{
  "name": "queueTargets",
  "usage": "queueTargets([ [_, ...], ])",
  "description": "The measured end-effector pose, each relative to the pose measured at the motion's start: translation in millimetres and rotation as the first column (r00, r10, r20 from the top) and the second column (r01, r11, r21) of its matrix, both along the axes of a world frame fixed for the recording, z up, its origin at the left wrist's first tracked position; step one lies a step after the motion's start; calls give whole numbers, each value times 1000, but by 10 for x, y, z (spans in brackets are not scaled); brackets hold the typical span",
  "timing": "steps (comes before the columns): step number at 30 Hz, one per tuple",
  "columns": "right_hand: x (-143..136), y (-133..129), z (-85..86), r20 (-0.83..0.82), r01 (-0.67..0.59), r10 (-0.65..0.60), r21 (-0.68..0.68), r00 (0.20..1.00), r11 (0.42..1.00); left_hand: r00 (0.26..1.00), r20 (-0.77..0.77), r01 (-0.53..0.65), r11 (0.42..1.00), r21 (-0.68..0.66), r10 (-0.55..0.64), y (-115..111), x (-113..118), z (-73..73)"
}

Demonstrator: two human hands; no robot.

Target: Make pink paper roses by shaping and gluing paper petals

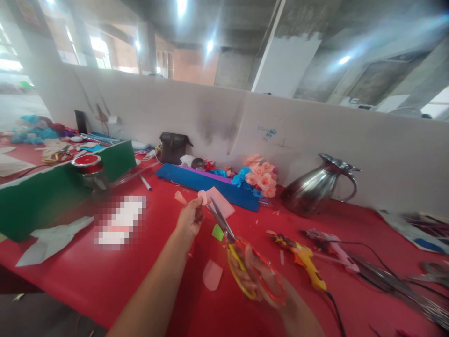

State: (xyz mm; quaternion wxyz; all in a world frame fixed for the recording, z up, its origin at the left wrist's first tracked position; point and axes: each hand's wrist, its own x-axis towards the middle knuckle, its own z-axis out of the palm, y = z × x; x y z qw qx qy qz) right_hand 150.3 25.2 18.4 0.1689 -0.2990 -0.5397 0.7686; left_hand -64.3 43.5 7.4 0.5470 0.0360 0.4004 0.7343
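My left hand (pixel 192 216) pinches a small pink paper piece (pixel 202 197) above the red table. In my right hand (pixel 254 271) is a pair of scissors (pixel 224 223) with red and yellow handles, my fingers through the loops. The blades point up and left, their tips close to the pink piece; whether they touch it I cannot tell. Behind them lies a larger pink sheet (pixel 223 202). On the table nearer me are a green paper scrap (pixel 218 232) and a rounded pink paper petal (pixel 212 275).
A yellow glue gun (pixel 308 267) and a pink glue gun (pixel 342 255) lie to the right with cords. Behind stand a metal jug (pixel 310 189) and pink paper flowers (pixel 261 177). A green board (pixel 117 164) and red-lidded jar (pixel 91 171) stand left.
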Motion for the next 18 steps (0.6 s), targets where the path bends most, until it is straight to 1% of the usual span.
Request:
queueTargets([
  [3,34,-58,-5,-2,8,-8,-5,1000,1000,998,-61,-8,999,45,11,-8,9,5],
  [7,60,-97,-2,-5,18,-18,-15,1000,1000,995,-96,-21,999,49,26,-10,12,7],
  [13,-36,-10,-43,-12,16,-17,-55,1000,998,996,-88,-18,997,74,25,-5,6,4],
  [18,-53,-34,-42,-17,11,-13,-84,1000,996,998,-66,-18,998,60,22,-16,12,15],
])
